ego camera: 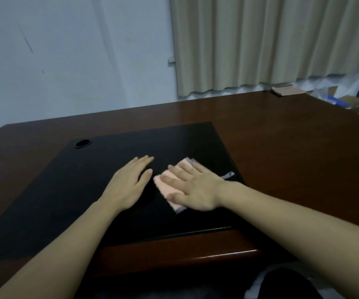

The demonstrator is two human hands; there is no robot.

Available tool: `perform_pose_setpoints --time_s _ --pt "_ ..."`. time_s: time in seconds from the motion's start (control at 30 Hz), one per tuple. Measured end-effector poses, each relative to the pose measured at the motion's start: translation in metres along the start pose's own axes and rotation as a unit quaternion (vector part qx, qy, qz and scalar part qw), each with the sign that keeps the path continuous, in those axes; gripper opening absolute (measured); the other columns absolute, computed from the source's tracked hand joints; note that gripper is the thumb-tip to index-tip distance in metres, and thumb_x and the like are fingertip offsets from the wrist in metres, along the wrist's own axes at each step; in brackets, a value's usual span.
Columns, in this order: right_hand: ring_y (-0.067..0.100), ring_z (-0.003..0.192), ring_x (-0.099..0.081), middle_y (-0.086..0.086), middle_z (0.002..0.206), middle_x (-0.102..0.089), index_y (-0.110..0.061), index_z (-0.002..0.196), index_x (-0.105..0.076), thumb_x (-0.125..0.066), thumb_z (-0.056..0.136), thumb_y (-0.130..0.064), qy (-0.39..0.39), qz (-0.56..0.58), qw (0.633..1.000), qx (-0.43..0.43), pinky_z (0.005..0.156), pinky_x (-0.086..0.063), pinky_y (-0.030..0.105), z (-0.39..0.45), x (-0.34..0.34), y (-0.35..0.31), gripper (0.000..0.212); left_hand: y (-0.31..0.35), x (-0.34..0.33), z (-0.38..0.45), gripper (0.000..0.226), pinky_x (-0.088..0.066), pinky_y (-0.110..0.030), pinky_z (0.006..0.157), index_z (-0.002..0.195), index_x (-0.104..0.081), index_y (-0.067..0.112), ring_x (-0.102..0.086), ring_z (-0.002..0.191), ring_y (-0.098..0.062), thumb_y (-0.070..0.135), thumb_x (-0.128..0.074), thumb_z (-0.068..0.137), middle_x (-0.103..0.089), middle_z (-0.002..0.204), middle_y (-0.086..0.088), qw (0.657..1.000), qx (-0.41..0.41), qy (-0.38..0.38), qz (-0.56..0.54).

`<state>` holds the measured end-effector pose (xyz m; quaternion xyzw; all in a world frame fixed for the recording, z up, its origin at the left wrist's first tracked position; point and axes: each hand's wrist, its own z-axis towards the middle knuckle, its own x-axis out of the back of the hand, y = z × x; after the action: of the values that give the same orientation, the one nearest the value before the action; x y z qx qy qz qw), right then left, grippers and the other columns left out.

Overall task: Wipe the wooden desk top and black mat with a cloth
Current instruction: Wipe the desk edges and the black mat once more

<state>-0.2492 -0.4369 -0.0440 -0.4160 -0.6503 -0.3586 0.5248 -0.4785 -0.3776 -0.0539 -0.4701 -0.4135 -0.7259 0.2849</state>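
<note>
A large black mat [113,147] covers the middle of the dark brown wooden desk top [282,134]. A pink cloth [165,184] with a grey woven edge lies on the mat's right half. My right hand [196,188] presses flat on the cloth with straight, spread fingers, hiding most of it. My left hand [129,184] rests flat on the bare mat just left of the cloth, fingers straight and together, not touching the cloth.
A round black cable hole [82,143] sits at the mat's far left corner. Cardboard pieces [287,91] and boxes [355,104] lie past the desk's far right corner. A beige curtain [271,39] and a white wall stand behind.
</note>
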Motion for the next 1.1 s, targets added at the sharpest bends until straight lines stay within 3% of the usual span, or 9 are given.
perform_pose_setpoints --time_s 0.1,0.23,0.33,0.5,0.6,0.67,0.73,0.9,1.1 --pt "0.018 0.155 0.013 -0.005 0.169 0.013 -0.041 0.160 0.005 -0.019 0.103 -0.064 -0.001 0.023 1.000 0.006 0.125 0.007 0.041 -0.025 0.001 0.029 0.066 0.002 0.001 -0.002 0.051 -0.018 -0.034 0.123 0.157 -0.031 0.029 -0.018 0.152 -0.011 0.042 -0.032 0.107 -0.030 0.162 0.009 1.000 0.003 0.011 0.004" --pt "0.023 0.156 0.008 0.000 0.170 0.009 -0.036 0.161 0.004 -0.018 0.104 -0.063 -0.006 0.062 0.982 -0.176 0.126 0.002 0.045 -0.019 0.008 0.117 0.068 0.003 0.002 -0.003 0.052 -0.019 -0.035 0.123 0.157 -0.030 0.029 -0.018 0.152 -0.010 0.041 -0.032 0.107 -0.030 0.162 0.010 1.000 0.005 0.013 0.006" --pt "0.024 0.156 0.010 -0.001 0.170 0.011 -0.036 0.162 0.003 -0.015 0.103 -0.065 -0.012 0.077 0.966 -0.246 0.125 0.003 0.050 -0.005 0.006 0.140 0.068 0.002 0.000 -0.001 0.051 -0.019 -0.035 0.123 0.157 -0.029 0.029 -0.017 0.152 -0.010 0.041 -0.032 0.107 -0.030 0.162 0.010 1.000 0.009 0.018 -0.006" --pt "0.025 0.156 0.012 -0.001 0.170 0.013 -0.037 0.161 0.006 -0.015 0.104 -0.063 -0.003 0.025 0.989 -0.146 0.125 0.005 0.048 -0.002 0.002 0.073 0.066 0.001 -0.003 0.002 0.052 -0.020 -0.038 0.124 0.157 -0.029 0.029 -0.016 0.153 -0.013 0.041 -0.033 0.107 -0.029 0.163 0.008 1.000 0.001 0.008 0.004" --pt "0.016 0.153 0.018 -0.009 0.166 0.018 -0.040 0.160 0.008 -0.013 0.103 -0.064 0.002 0.022 0.999 -0.047 0.125 0.009 0.042 -0.041 -0.005 0.038 0.065 -0.001 -0.003 0.002 0.052 -0.020 -0.041 0.124 0.157 -0.028 0.030 -0.015 0.154 -0.015 0.042 -0.032 0.107 -0.027 0.164 0.008 1.000 -0.006 -0.003 0.007" --pt "0.010 0.152 0.020 -0.014 0.164 0.020 -0.044 0.159 0.007 -0.014 0.102 -0.065 -0.003 0.044 0.999 -0.029 0.125 0.011 0.037 -0.066 -0.006 0.040 0.064 -0.002 -0.004 0.003 0.052 -0.020 -0.042 0.124 0.157 -0.028 0.031 -0.014 0.154 -0.015 0.044 -0.031 0.107 -0.026 0.164 0.009 1.000 -0.015 -0.007 0.012" --pt "0.010 0.153 0.016 -0.013 0.166 0.016 -0.045 0.158 0.005 -0.018 0.102 -0.065 -0.009 0.055 0.996 -0.067 0.124 0.010 0.035 -0.076 -0.004 0.064 0.064 -0.004 -0.005 0.004 0.052 -0.019 -0.043 0.124 0.157 -0.028 0.032 -0.014 0.154 -0.014 0.044 -0.030 0.107 -0.025 0.164 0.010 1.000 -0.020 -0.011 0.015" --pt "0.020 0.156 0.009 -0.004 0.170 0.009 -0.038 0.161 0.004 -0.017 0.103 -0.063 -0.011 0.076 0.968 -0.240 0.125 0.002 0.045 -0.057 -0.004 0.114 0.066 -0.005 -0.007 0.007 0.052 -0.020 -0.045 0.124 0.157 -0.028 0.033 -0.013 0.154 -0.015 0.045 -0.030 0.106 -0.024 0.164 0.010 0.999 -0.025 -0.018 0.023" --pt "0.024 0.156 0.013 -0.004 0.169 0.015 -0.038 0.161 0.007 -0.014 0.102 -0.065 -0.005 0.069 0.974 -0.218 0.125 0.006 0.048 -0.048 -0.005 0.034 0.068 -0.004 -0.006 0.006 0.051 -0.019 -0.045 0.124 0.156 -0.029 0.032 -0.014 0.154 -0.017 0.043 -0.030 0.107 -0.025 0.164 0.009 0.998 -0.044 -0.035 0.023"
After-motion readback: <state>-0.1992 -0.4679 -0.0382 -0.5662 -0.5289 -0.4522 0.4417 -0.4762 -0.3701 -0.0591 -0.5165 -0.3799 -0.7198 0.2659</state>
